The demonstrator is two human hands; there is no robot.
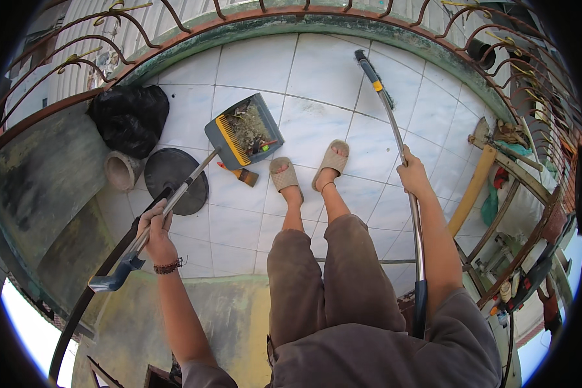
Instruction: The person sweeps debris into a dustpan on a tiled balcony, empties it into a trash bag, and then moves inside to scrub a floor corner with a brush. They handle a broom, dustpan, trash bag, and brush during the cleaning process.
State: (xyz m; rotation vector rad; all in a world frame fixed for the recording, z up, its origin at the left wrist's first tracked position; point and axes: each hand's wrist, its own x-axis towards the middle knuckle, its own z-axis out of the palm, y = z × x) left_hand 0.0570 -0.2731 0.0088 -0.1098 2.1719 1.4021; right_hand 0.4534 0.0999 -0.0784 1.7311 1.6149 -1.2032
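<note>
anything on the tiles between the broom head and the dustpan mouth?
Nothing visible. The broom head rests near the railing, and bare white tile runs from it to the dustpan, already holding debris. The small paintbrush lies on the pan's near side, off that path.

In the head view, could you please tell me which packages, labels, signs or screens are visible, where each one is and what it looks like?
Black bag: on the tiled floor at far left, by the railing; bulging, crumpled, glossy black plastic.
Small containers: on the rack at lower right; too small to describe.
No labels, signs or screens can be made out.
</note>
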